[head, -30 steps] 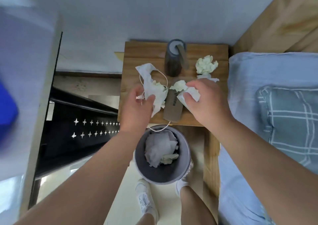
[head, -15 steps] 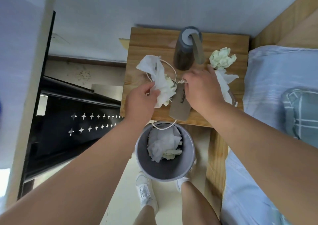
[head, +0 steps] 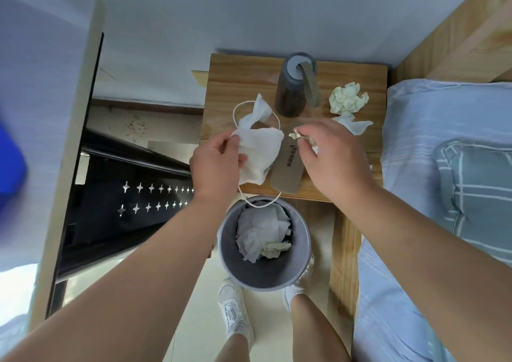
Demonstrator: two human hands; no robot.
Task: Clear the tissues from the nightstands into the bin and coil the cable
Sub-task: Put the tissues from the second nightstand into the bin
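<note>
My left hand (head: 214,165) grips a large white tissue (head: 259,151) over the front of the wooden nightstand (head: 238,84). My right hand (head: 329,153) pinches a small crumpled tissue (head: 295,135) above a flat tan case (head: 286,171). A crumpled greenish-white tissue (head: 347,98) and a flat white tissue (head: 354,123) lie at the nightstand's right side. A thin white cable (head: 238,109) loops around the large tissue and hangs off the front edge. The grey bin (head: 302,267) stands on the floor below, holding several tissues.
A dark bottle (head: 295,87) with a tan strap stands at the back of the nightstand. A bed with a blue sheet (head: 432,128) and checked pillow (head: 479,184) is on the right. A black perforated panel (head: 124,189) is on the left. My feet flank the bin.
My left hand has pulled the large white tissue toward the front edge and bunched it. My right hand has moved off the flat white tissue and picked up a small crumpled piece.
</note>
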